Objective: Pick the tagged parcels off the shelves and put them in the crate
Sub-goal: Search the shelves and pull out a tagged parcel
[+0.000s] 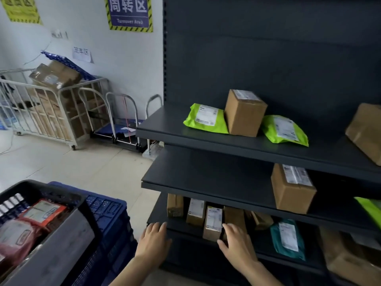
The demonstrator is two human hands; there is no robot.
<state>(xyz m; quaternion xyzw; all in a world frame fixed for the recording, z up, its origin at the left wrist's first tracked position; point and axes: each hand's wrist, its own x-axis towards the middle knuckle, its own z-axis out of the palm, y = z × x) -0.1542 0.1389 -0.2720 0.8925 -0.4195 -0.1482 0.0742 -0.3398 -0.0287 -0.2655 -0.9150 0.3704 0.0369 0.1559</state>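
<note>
Right hand (pixel 237 242) touches upright cardboard parcel (pixel 213 222)

A plain white wall (pixel 127 65) is carrying a purple sign with yellow-black hazard border (pixel 129 13) and a yellow poster (pixel 21 9). Pale beige floor tiles (pixel 68 162) are reflecting soft, even light. A white metal cage trolley (pixel 41 112) is standing beside folded platform carts (pixel 121 124) against the wall.
</note>
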